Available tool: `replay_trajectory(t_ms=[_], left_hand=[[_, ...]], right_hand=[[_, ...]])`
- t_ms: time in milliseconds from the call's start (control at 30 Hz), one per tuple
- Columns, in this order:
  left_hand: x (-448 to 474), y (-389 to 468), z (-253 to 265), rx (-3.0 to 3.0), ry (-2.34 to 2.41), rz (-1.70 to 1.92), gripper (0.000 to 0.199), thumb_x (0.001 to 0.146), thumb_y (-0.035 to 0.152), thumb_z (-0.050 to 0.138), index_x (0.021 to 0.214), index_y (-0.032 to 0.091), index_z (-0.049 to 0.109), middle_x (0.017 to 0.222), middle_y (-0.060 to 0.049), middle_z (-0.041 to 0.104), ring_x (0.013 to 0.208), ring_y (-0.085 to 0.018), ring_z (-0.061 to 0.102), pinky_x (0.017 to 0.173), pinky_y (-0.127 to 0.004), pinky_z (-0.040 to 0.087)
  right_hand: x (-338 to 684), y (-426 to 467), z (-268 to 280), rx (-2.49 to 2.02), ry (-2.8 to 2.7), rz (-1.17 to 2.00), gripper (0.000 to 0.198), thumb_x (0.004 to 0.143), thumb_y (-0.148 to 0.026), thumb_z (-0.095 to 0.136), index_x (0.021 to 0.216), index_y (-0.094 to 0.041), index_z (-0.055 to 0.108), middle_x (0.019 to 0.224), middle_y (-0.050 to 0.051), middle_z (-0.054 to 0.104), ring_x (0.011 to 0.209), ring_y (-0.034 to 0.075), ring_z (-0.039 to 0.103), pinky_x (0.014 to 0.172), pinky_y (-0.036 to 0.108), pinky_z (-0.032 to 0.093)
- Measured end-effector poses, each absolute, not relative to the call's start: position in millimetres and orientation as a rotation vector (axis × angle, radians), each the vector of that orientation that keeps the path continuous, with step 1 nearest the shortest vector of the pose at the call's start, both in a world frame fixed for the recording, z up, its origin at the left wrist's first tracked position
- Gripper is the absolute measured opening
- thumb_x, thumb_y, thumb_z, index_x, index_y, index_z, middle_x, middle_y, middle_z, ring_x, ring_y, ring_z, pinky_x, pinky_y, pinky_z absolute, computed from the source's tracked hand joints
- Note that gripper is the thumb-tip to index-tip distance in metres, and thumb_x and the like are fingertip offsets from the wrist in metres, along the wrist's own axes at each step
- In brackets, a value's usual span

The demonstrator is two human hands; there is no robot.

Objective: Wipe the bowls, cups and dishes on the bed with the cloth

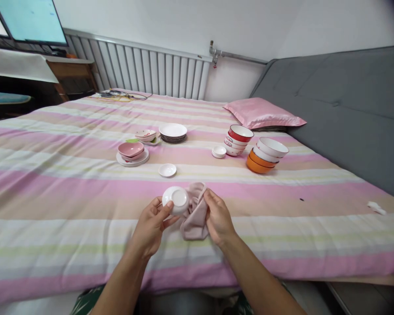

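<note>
My left hand (153,225) grips a small white dish (174,199) by its edge, its underside with the foot ring turned toward me. A pale pink cloth (196,218) hangs from my right hand (218,214), pinched between thumb and fingers, and its folds lie against the dish's right side. Just beyond my hands, another small white dish (167,170) rests face up on the striped bedspread. A little stack of small white dishes (219,152) stands farther off to the right.
Pink bowls (130,149) sit on white plates at the left, near stacked plates (173,130). Red-and-white bowls (239,133) and orange and white bowls (261,162) are stacked at the right. Behind lie a pink pillow (262,113), cables (124,95) and a radiator (141,65).
</note>
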State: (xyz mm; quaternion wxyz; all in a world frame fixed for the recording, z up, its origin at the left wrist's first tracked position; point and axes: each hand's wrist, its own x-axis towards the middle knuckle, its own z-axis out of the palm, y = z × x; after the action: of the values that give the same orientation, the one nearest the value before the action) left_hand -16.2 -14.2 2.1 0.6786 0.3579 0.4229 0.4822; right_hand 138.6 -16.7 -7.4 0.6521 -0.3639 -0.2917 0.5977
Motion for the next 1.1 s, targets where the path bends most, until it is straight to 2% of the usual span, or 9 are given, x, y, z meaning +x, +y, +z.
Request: replay_trajectory(t_ms=[100,167,300,400,500,600,833,933,1100], left_hand=[[-13,-15,3,0.801,0.92,1.045,0.026,0.076,0.034,0.066,0.093,0.018,0.056,0.085,0.001,0.061,0.078,-0.012,0.06,0.072,-0.026,0.051],[-11,-17,3,0.798,0.92,1.03,0.024,0.076,0.034,0.066,0.09,0.018,0.055,0.077,0.002,0.06,0.073,-0.011,0.059,0.071,-0.025,0.051],[-10,-18,2,0.796,0.915,1.052,0.022,0.075,0.032,0.067,0.087,0.018,0.055,0.065,0.005,0.054,0.063,-0.007,0.054,0.067,-0.023,0.05],[-12,-18,2,0.777,0.904,1.087,0.025,0.073,0.031,0.069,0.089,0.018,0.056,0.071,0.004,0.058,0.066,-0.008,0.055,0.066,-0.022,0.05],[-14,-17,2,0.759,0.906,1.133,0.024,0.071,0.031,0.07,0.086,0.018,0.057,0.074,0.003,0.059,0.067,-0.008,0.055,0.064,-0.02,0.049],[-16,-14,3,0.74,0.893,1.181,0.022,0.071,0.029,0.071,0.084,0.018,0.057,0.076,0.003,0.061,0.066,-0.007,0.055,0.062,-0.018,0.049],[-18,-14,5,0.723,0.863,1.215,0.018,0.074,0.027,0.068,0.086,0.019,0.058,0.077,0.004,0.06,0.068,-0.006,0.056,0.066,-0.019,0.05],[-15,-17,4,0.748,0.863,1.172,0.019,0.075,0.029,0.068,0.087,0.018,0.057,0.08,0.003,0.06,0.071,-0.008,0.057,0.069,-0.022,0.051],[-8,-23,4,0.806,0.887,1.091,0.021,0.076,0.031,0.067,0.089,0.018,0.057,0.073,0.003,0.056,0.066,-0.008,0.054,0.064,-0.022,0.049]], right_hand=[[132,-23,-7,-0.916,-0.968,1.173,0.032,0.088,-0.039,0.051,0.112,-0.022,0.063,0.115,0.004,0.065,0.112,0.02,0.055,0.099,0.034,0.039],[129,-28,-6,-0.986,-1.232,1.012,0.035,0.09,-0.035,0.046,0.122,-0.026,0.057,0.129,0.002,0.056,0.126,0.02,0.044,0.108,0.036,0.03],[124,-35,-9,-1.052,-1.687,0.649,0.043,0.092,-0.023,0.041,0.135,-0.029,0.041,0.143,-0.002,0.038,0.137,0.019,0.024,0.114,0.04,0.018],[122,-35,-13,-1.07,-1.907,0.384,0.047,0.092,-0.018,0.038,0.139,-0.023,0.034,0.144,0.003,0.036,0.137,0.019,0.024,0.113,0.043,0.023],[122,-35,-15,-1.094,-2.038,0.164,0.045,0.092,-0.015,0.036,0.137,-0.014,0.037,0.141,0.008,0.041,0.135,0.019,0.029,0.11,0.042,0.03],[123,-36,-12,-1.117,-2.094,0.052,0.042,0.093,-0.017,0.036,0.134,-0.013,0.042,0.137,0.006,0.046,0.132,0.018,0.035,0.108,0.039,0.034],[123,-39,-12,-1.166,-2.069,-0.042,0.041,0.092,-0.016,0.037,0.131,-0.01,0.047,0.135,0.01,0.049,0.131,0.021,0.037,0.108,0.041,0.034],[123,-37,-15,-1.171,-2.014,-0.065,0.042,0.091,-0.015,0.037,0.132,-0.007,0.045,0.137,0.013,0.045,0.133,0.022,0.033,0.109,0.041,0.033],[126,-32,-17,-1.147,-1.986,0.027,0.046,0.092,-0.013,0.034,0.137,-0.006,0.037,0.141,0.016,0.04,0.136,0.021,0.028,0.11,0.043,0.031]])
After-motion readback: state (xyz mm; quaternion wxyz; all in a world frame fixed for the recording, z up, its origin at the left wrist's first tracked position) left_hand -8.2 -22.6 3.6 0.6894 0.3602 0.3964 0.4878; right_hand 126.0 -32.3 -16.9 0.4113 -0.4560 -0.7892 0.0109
